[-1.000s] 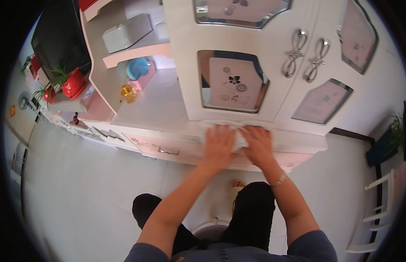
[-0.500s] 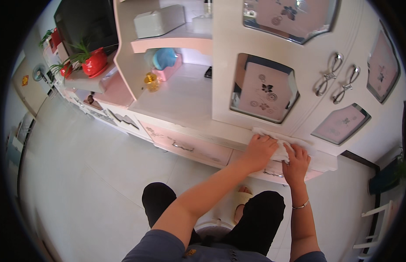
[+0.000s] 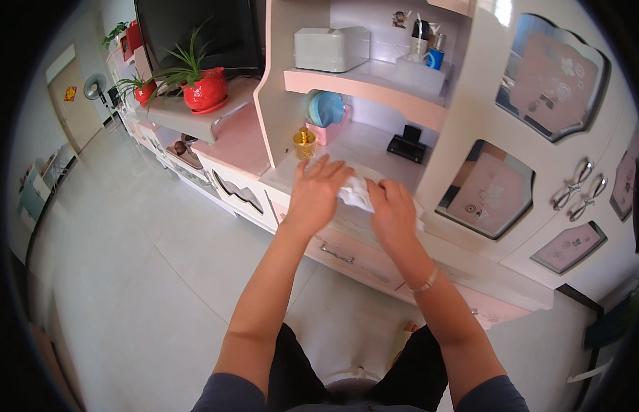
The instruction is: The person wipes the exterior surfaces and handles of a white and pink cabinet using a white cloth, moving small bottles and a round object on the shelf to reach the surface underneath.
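A crumpled white cloth [image 3: 356,193] lies on the lower ledge of a white and pink cabinet [image 3: 495,257]. My right hand [image 3: 394,214] is closed over the cloth's right part, its thumb pressed on the folds, and a bit of cloth shows past its outer side. At the cloth's left edge my left hand [image 3: 318,193] is open, palm down, fingers spread and reaching over the ledge. Just beyond those fingertips stands a gold perfume bottle [image 3: 304,144]. How much cloth lies under the left palm is hidden.
Behind the bottle sit a pink holder [image 3: 331,130] with blue round pieces and a black stand [image 3: 407,145]. A white box [image 3: 331,49] rests on the upper shelf. Red potted plants [image 3: 205,90] stand beside a television [image 3: 199,38] at left. Drawer handles [image 3: 337,254] stick out below.
Both hands and the cloth have moved left along the ledge, from below the cabinet doors to the open shelf. The left hand's fingers are now spread. The view has turned left.
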`<move>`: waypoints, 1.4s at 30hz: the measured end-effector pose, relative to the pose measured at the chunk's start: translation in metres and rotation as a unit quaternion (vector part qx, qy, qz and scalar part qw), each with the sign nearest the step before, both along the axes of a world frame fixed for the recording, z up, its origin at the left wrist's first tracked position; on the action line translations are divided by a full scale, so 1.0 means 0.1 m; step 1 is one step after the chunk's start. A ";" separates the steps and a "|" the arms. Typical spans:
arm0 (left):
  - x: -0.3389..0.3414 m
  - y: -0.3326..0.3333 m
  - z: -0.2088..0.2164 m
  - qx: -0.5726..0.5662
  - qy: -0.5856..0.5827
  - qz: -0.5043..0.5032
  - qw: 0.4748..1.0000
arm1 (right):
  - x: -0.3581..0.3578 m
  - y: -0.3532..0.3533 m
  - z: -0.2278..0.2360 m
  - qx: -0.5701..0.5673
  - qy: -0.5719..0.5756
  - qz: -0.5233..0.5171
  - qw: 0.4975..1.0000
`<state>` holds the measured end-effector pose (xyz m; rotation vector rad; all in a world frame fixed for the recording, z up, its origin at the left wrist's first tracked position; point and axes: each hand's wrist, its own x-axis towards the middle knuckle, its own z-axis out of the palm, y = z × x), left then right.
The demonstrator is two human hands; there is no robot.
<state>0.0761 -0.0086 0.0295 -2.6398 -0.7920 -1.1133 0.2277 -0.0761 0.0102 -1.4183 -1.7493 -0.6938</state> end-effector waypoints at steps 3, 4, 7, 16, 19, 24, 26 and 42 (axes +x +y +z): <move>-0.11 0.46 -0.28 -0.009 -0.016 0.069 0.997 | -0.09 0.55 -0.19 0.002 -0.005 -0.028 1.000; -0.14 0.54 -0.42 -0.054 0.006 0.114 0.992 | -0.08 0.68 -0.24 -0.006 -0.018 -0.052 0.998; -0.32 0.60 -0.72 -0.116 0.025 0.119 0.986 | -0.18 0.72 -0.48 -0.202 -0.091 -0.093 0.971; -0.50 0.34 0.05 -0.451 0.216 0.026 0.865 | -0.22 0.36 0.13 -0.399 -0.034 -0.001 0.916; -0.60 0.44 -0.04 -0.331 0.022 -0.034 0.943 | -0.15 0.72 0.15 -0.275 0.026 -0.048 0.960; -0.64 0.81 -0.42 -0.376 0.138 0.129 0.907 | -0.16 1.24 -0.09 -0.286 0.015 -0.131 0.949; -0.68 0.87 -0.51 -0.367 0.148 0.115 0.911 | -0.24 1.29 -0.17 -0.295 0.028 -0.093 0.950; -0.76 0.95 -0.63 -0.288 0.115 0.075 0.948 | -0.23 1.44 -0.05 -0.429 -0.009 0.021 0.903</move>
